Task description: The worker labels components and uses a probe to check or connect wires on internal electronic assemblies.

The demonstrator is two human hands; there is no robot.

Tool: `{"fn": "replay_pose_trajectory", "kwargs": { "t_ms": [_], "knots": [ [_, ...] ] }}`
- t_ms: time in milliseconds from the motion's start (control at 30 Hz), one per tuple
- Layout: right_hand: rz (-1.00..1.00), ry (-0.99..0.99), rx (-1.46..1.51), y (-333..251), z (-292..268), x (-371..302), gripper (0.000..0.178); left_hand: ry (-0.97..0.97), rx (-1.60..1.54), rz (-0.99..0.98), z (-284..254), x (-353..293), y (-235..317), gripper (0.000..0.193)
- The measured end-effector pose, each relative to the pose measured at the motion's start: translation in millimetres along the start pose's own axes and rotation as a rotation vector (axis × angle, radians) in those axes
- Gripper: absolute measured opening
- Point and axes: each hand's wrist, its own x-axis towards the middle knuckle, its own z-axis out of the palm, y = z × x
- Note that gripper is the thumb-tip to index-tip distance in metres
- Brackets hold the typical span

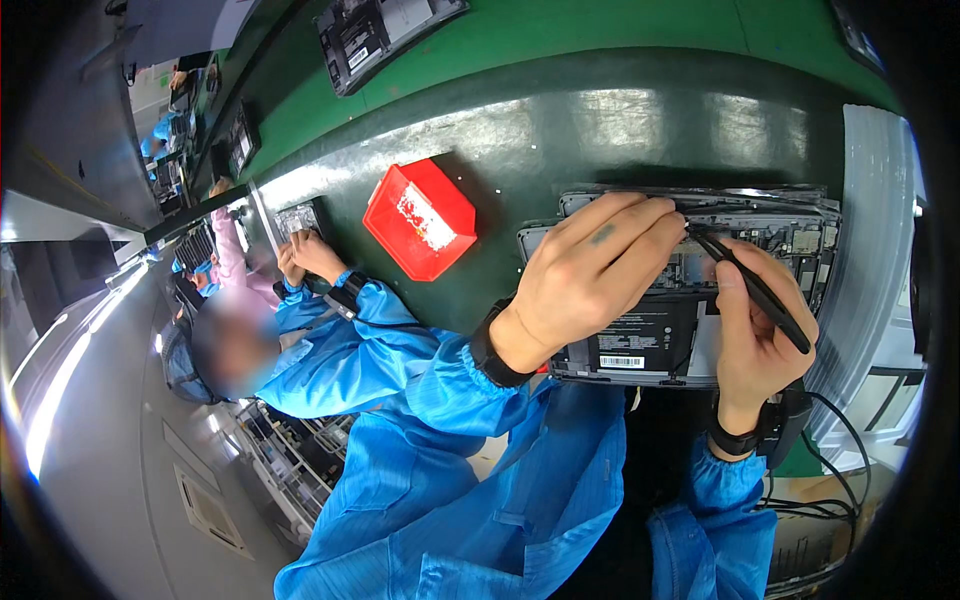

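Note:
An opened laptop chassis (700, 350) lies on the dark green bench, with its black battery (640, 335) and circuit board (800, 240) exposed. Over its upper middle reaches my left hand (600, 265), its fingers drawn together and their tips at the board; whatever they pinch is too small or hidden to name. Black tweezers (765, 290) are gripped in my right hand (758, 340), slanting up and left. The tweezers' tips come down close beside my left fingertips. Part of the chassis is hidden under both hands.
A red bin (420, 262) with small white pieces stands left of the laptop. Further left, a co-worker's hands (312, 255) work at a dark device (298, 218). Another opened chassis (385, 40) rests on the green strip beyond. Black cables (850, 490) hang by my right wrist.

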Motion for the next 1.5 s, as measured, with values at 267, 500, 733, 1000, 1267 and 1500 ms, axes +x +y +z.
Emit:
{"fn": "replay_pose_trajectory", "kwargs": {
  "t_ms": [267, 500, 733, 1000, 1267, 1500],
  "knots": [
    [-0.013, -0.034, -0.070, -2.6, 0.2, 1.6, 0.018, 0.008, -0.014, 0.004, 2.9, -1.9, -1.6, 0.027],
    [-0.060, -0.006, 0.009, 5.9, -0.9, -1.9, 0.018, -0.049, 0.067, 0.071, -5.7, -1.7, -6.9, 0.028],
    [-0.031, -0.018, 0.102, 8.0, -10.8, -5.7, 0.021, 0.012, -0.026, 0.042, -15.0, 2.1, -9.4, 0.022],
    [0.057, 0.061, 0.211, 9.1, -6.9, -10.7, 0.019, 0.298, 0.219, -0.761, -49.9, -20.9, -20.7, 0.012],
    [0.102, 0.054, 0.157, 7.5, -4.1, -7.9, 0.020, 0.026, 0.051, -0.268, -13.8, 0.2, 11.8, 0.034],
    [0.178, 0.074, 0.064, 0.9, -1.8, -5.8, 0.016, 0.024, 0.020, -0.167, -4.8, -3.6, 1.4, 0.028]
  ]
}}
